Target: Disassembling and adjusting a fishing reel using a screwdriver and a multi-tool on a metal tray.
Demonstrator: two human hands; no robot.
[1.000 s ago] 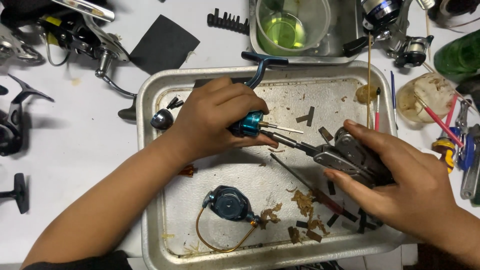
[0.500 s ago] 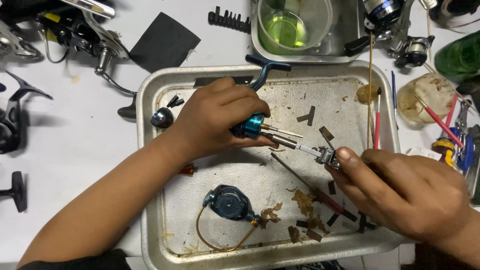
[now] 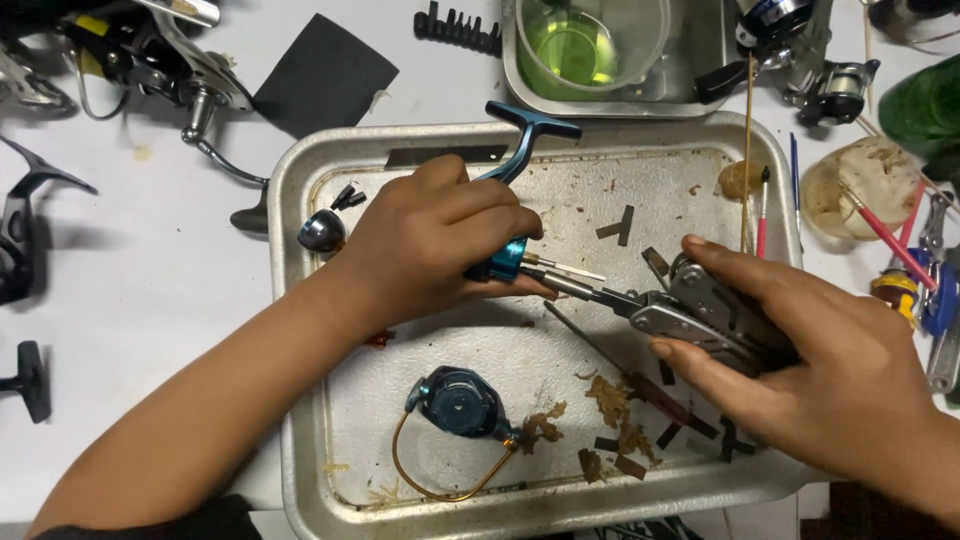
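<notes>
Both hands closed: left (image 3: 435, 245) grips reel (image 3: 505, 255); right (image 3: 820, 375) pliers (image 3: 690, 315).

Hobby repair bench, fishing reels (image 3: 800, 50) (some dismantled), metal tray (image 3: 300, 400), bit set (image 3: 458, 28), jar of green solvent (image 3: 585, 45)

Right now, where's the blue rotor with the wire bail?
Head view: the blue rotor lies low in the metal tray, left of centre, below the left hand, beside brown debris.

A white surface (image 3: 150, 300) fills the view under even, soft light (walls, floor and windows are out of sight), faintly stained near its upper left.
</notes>
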